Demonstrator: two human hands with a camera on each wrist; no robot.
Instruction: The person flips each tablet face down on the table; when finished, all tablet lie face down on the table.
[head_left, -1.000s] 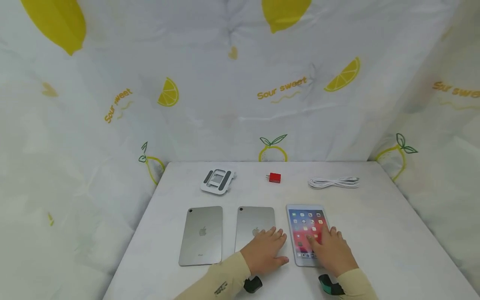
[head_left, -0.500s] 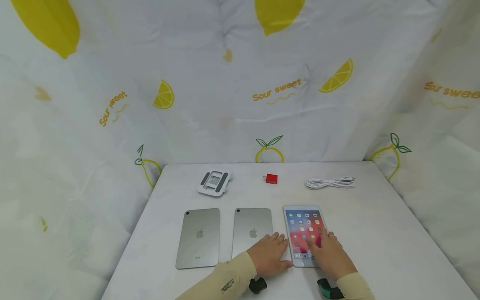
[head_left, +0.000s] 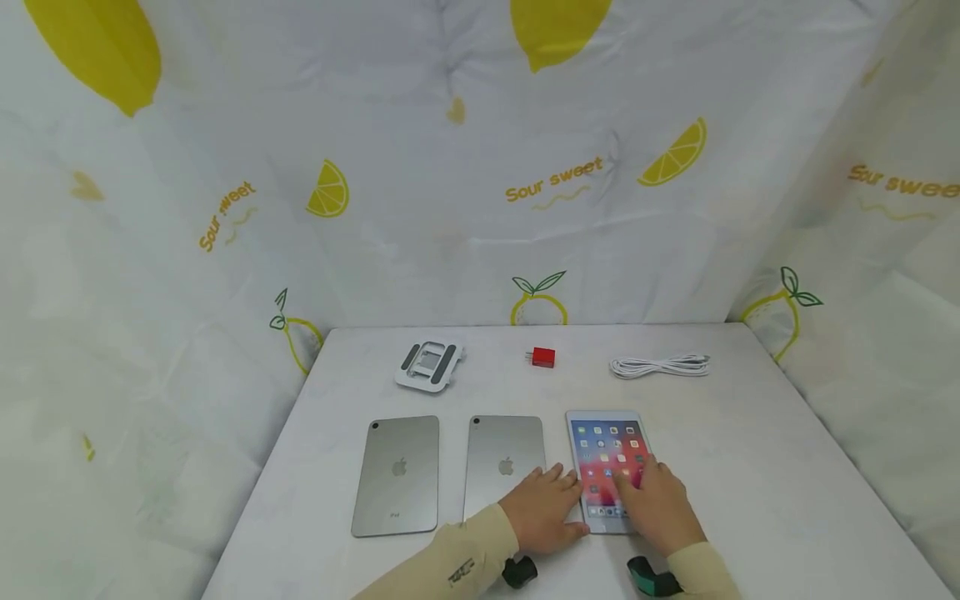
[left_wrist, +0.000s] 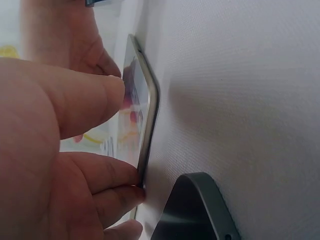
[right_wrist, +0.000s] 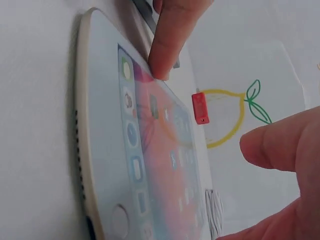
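Observation:
A white-framed tablet (head_left: 609, 454) lies face up on the table, its screen lit with app icons. My left hand (head_left: 545, 510) reaches to its left side with fingers stretched out; in the left wrist view, the fingertips (left_wrist: 131, 176) touch the tablet's edge. At the right side is my right hand (head_left: 662, 507), its thumb (right_wrist: 267, 145) held above the screen in the right wrist view. The contact of its other fingers with the right edge is hidden. Partly under the left forearm lies a silver tablet (head_left: 504, 454), back up. Another silver tablet (head_left: 397, 479) lies back up farther left.
Along the back of the white table (head_left: 750, 467) lie a folded white-and-grey stand (head_left: 430, 367), a red charger plug (head_left: 542, 357) and a bundled white cable (head_left: 660, 366). A lemon-print cloth (head_left: 435, 250) hangs behind and around the table.
My left hand has moved right, off the middle silver tablet to the lit tablet's left edge. The right hand stays nearly in place. The head view has shifted slightly.

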